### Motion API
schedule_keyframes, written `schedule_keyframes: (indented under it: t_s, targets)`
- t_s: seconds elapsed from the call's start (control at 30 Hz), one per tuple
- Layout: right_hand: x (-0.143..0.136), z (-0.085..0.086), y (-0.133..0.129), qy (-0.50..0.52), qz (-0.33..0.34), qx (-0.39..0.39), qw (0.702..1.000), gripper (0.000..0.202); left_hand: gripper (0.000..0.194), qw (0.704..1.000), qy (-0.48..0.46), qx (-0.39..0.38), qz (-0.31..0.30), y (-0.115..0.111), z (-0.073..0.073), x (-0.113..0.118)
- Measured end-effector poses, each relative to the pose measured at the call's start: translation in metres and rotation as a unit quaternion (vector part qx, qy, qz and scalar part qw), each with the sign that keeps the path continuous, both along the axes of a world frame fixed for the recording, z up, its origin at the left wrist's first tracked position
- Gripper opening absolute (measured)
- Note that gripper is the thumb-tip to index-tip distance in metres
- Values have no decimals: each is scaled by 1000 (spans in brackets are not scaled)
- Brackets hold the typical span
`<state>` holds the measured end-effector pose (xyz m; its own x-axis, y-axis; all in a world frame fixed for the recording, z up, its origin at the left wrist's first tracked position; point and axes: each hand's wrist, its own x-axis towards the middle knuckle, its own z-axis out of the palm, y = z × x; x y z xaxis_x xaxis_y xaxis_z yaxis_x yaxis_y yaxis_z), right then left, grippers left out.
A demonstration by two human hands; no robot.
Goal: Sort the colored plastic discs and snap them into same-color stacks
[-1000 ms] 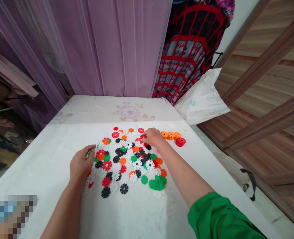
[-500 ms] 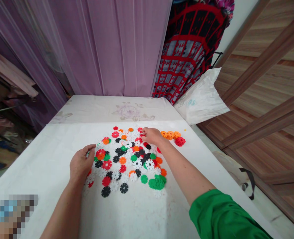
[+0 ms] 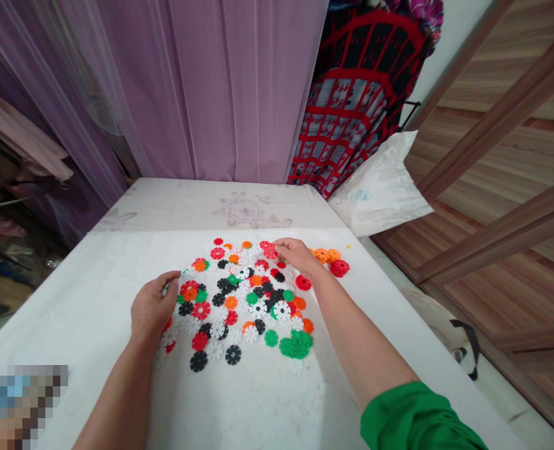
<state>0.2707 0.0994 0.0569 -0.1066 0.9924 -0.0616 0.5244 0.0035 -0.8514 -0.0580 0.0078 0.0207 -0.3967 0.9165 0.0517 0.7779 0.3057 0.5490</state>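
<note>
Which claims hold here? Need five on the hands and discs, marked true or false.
1. A red disc is at the fingertips of the right hand. True.
2. The left hand is at the right edge of the pile. False: the left hand is at the left edge of the pile.
3. The green cluster lies at the near right of the pile. True.
4. The orange cluster lies left of the pile. False: the orange cluster lies to the right, beyond the right hand.
5. The sleeve on the right arm is green. True.
</note>
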Motion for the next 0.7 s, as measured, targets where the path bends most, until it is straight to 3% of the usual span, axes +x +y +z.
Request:
schedule_keyframes:
  t_s: [0.1,0.17,0.33,0.43,0.53,0.6,0.7]
  targets:
    - [-2,2,-15,164,1,-49,985,18,39,1000,0,-2,3,-1,1,2]
    - [-5,1,-26,203,8,-52,978,21,40,1000,7,9,2,-2,2,3]
    - [-21,-10,-56,187,13,-4,982,21,41,993,85,70,-37,-7,15,2]
    - [-31,-16,-76,152,-13,60,986,17,41,994,73,75,-20,-9,28,10]
    - [-37,-18,-95,112,-13,193,975,11,39,994,-91,51,-15,-12,40,35]
    - [-39,-18,-107,78,10,286,955,20,53,963,-258,20,-80,-16,45,59]
    - [-38,-16,-119,31,43,370,928,31,67,905,-390,-44,-165,-23,51,90]
